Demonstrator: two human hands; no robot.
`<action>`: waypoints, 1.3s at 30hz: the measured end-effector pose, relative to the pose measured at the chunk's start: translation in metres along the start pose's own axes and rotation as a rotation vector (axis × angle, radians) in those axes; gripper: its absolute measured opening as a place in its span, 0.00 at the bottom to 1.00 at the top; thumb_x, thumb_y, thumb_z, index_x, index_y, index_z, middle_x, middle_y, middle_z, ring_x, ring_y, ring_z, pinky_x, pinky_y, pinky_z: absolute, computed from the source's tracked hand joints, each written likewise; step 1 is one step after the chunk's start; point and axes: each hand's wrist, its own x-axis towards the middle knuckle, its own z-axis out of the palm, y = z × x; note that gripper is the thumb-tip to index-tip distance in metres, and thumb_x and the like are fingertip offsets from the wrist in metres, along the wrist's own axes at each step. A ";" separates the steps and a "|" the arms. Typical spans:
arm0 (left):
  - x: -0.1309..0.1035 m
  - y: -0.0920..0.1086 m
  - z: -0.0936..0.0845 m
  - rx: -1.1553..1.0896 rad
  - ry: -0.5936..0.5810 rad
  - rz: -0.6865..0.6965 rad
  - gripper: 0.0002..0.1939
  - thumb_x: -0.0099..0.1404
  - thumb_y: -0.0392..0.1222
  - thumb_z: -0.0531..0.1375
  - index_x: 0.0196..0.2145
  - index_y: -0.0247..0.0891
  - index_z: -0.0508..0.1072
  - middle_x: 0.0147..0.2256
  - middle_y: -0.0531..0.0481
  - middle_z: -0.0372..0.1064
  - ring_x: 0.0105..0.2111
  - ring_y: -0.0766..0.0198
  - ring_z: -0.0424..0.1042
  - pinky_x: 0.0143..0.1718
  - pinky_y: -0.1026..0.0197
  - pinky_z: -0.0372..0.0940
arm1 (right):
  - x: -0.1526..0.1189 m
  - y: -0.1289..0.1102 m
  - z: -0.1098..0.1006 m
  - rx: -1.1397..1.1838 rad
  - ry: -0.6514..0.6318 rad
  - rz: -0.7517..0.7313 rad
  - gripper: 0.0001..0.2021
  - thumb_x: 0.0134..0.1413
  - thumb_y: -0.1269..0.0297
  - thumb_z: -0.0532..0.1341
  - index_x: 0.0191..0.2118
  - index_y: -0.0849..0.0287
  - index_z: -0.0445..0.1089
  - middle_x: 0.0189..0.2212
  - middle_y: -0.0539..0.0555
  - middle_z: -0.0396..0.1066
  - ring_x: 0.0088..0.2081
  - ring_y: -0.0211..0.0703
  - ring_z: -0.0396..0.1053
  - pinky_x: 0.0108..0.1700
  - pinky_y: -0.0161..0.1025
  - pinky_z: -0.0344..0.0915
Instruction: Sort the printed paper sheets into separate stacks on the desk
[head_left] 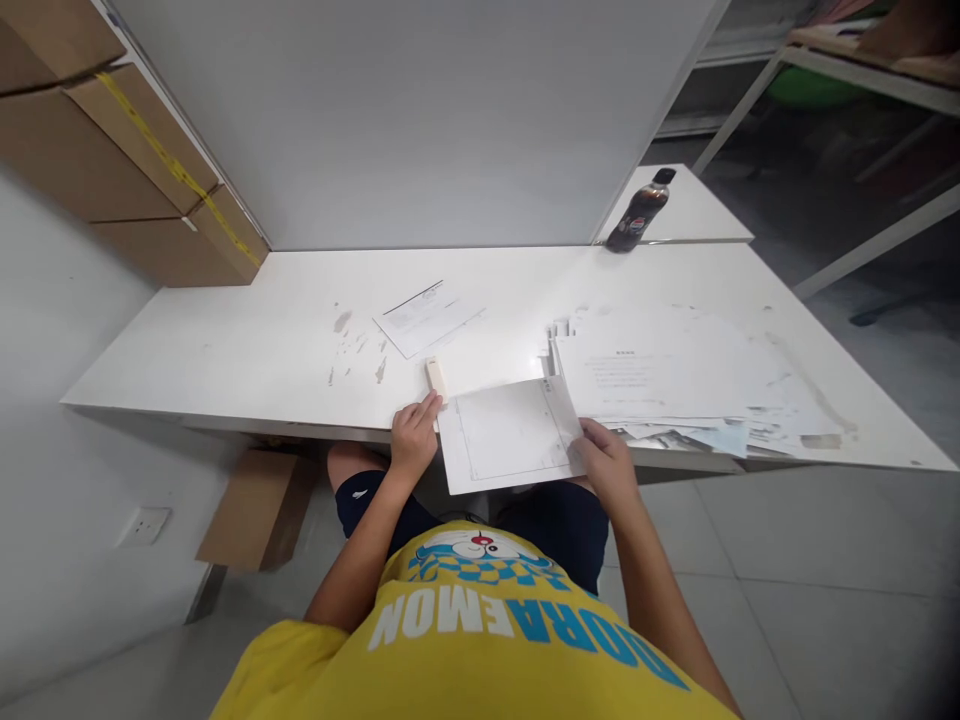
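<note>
"In the head view, what are the right hand's (609,466) fingers doing?"

"Pinching the right edge of a white sheet (510,435), which stretches from them towards the left hand (415,437)."

"And the left fingers?"

"Bunched at the near end of a cream block (436,378); I can't tell whether they grip it."

"What else is around?"

"On the white table (255,345), a printed slip (427,318) beyond the left fingertips and a paper stack (660,370) beyond the right ones. Farther past those, a dark bottle (640,212)."
</note>
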 end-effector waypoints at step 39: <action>0.105 -0.072 0.003 0.187 -0.196 -0.001 0.13 0.66 0.30 0.52 0.42 0.37 0.74 0.40 0.42 0.75 0.42 0.51 0.70 0.45 0.49 0.64 | 0.036 -0.018 0.088 0.035 -0.231 -0.416 0.13 0.58 0.59 0.56 0.44 0.54 0.73 0.45 0.57 0.75 0.50 0.51 0.71 0.54 0.52 0.66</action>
